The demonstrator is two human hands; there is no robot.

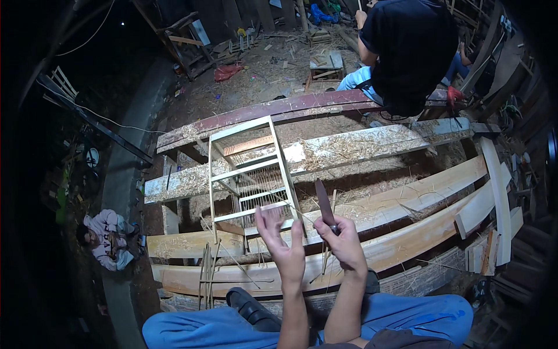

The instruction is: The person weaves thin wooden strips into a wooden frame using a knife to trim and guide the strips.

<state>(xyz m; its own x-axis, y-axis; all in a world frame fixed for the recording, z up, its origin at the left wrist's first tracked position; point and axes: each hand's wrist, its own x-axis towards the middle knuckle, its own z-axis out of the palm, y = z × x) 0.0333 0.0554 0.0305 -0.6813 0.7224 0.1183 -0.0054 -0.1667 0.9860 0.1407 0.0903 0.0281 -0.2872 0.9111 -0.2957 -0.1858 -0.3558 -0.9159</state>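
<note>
The left hand (285,249) spreads its fingers; the right hand (345,244) clamps a knife (325,202), its handle mostly hidden. Whether the left touches the thin strip (304,216) is unclear.

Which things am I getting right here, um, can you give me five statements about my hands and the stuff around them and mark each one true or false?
1. Your right hand holds a knife. True.
2. Your left hand is clenched in a fist. False: it is open.
3. The wooden frame lies to the right of the knife. False: it lies to the left.
4. Shavings are scattered over the planks. True.
5. Your trousers are red. False: they are blue.
</note>
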